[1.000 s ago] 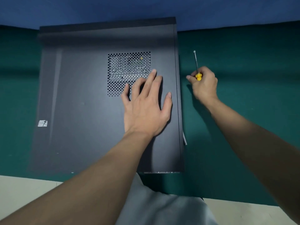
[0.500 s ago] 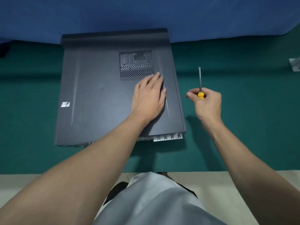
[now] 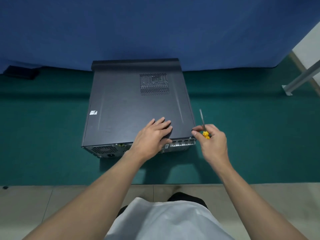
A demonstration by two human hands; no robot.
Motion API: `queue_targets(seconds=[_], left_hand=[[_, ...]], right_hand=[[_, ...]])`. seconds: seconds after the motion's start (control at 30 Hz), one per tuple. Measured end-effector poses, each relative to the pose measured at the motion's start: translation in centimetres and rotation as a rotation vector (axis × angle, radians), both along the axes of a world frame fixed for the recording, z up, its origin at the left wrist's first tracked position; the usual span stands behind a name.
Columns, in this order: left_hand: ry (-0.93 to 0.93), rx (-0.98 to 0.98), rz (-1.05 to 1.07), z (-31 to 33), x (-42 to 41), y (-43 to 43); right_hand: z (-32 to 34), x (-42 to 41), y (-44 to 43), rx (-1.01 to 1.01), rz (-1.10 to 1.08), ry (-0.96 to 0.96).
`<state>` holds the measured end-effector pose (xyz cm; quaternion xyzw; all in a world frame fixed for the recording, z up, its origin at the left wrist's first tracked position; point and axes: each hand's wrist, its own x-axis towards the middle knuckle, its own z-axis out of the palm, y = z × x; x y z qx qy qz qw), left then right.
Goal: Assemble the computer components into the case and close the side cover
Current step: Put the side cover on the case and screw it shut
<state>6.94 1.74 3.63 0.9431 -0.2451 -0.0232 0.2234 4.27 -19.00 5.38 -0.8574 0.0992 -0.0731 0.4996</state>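
Computer case lies on its side at centre frame on a green mat, back end toward the lower edge. Side cover is on and faces up, dark and flat across the whole top face. There is a perforated vent in the cover's upper right part and a small white sticker near its left edge. Rear panel shows along the case's lower edge, with a mesh fan grille at left and silver slot brackets at right.

Left hand, just right of centre, lies palm down on the cover near its lower edge. Fingers are straight and slightly spread, pointing to the upper right, thumb at the rear edge. It lies flat and grips nothing.

Right hand, beside the case's lower right corner, has its fingers curled round a screwdriver. The yellow handle shows between thumb and fingers, and the metal shaft points toward the upper frame. Thumb and forefinger tips sit right at the corner; cannot tell whether they touch it.

Around:
- Blue cloth backdrop across the upper frame.
- Black object at far left, where cloth meets mat.
- Grey metal bar at the right edge.
- Pale tiled floor along the lower frame.
- White shirt at bottom centre.
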Motion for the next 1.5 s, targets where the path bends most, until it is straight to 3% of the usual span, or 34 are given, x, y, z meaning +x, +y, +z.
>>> queue_targets(seconds=[0.2, 0.23, 0.33, 0.4, 0.6, 0.7, 1.1, 1.5], left_hand=[[0.107, -0.032, 0.087, 0.8, 0.0, -0.7], [0.087, -0.085, 0.125, 1.0, -0.4, -1.3], [-0.237, -0.417, 0.412, 1.0, -3.1, -3.9], [-0.238, -0.605, 0.644, 0.5, -5.2, -6.0], [0.557, -1.1, 0.937, -1.1, -6.0, -8.9], [0.82, -1.289, 0.924, -0.9, -5.4, -8.7], [0.989, -1.467, 0.895, -0.6, -4.5, -8.8], [1.03, -1.552, 0.911, -0.7, -4.3, -8.9]], right_hand=[[-2.0, -0.8, -0.5, -0.074, 0.133, -0.056], [-2.2, -0.9, -0.5, -0.085, 0.146, -0.073], [-2.8, -0.8, -0.3, -0.127, 0.177, -0.171], [-3.1, -0.9, -0.2, -0.161, 0.203, -0.234], [-4.4, -1.6, -0.1, -0.239, 0.233, -0.269], [-4.6, -1.5, 0.3, -0.282, 0.2, -0.288], [-5.0, -1.9, 1.4, -0.341, 0.072, -0.286], [-3.7, -2.3, 2.9, -0.368, -0.047, -0.067]])
